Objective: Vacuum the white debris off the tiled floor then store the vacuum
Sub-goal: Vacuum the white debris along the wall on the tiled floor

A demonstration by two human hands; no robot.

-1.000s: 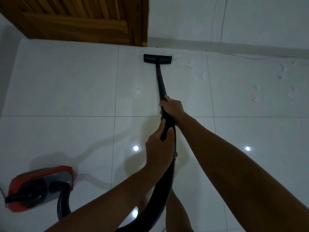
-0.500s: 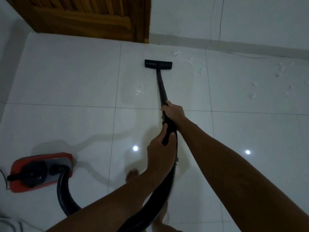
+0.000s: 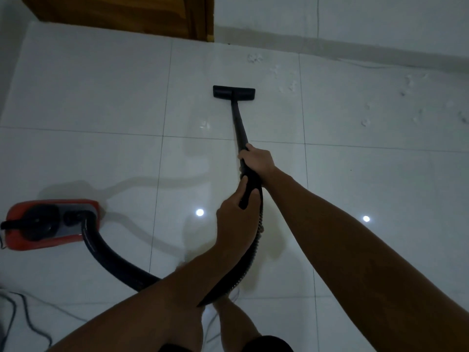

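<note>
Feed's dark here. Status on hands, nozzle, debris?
Both hands grip the wand: right hand ahead, left hand behind. Nozzle on tile, short of debris by the wall. Nothing between them.

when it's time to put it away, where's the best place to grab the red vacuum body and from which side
Probably by the black carry handle that runs across the top of the red vacuum body, coming straight down from above: the body lies flat on the tiled floor with its top facing up. Keep to the handle's left part, since the hose plugs in on the right. Its exact shape is dim here.
</note>
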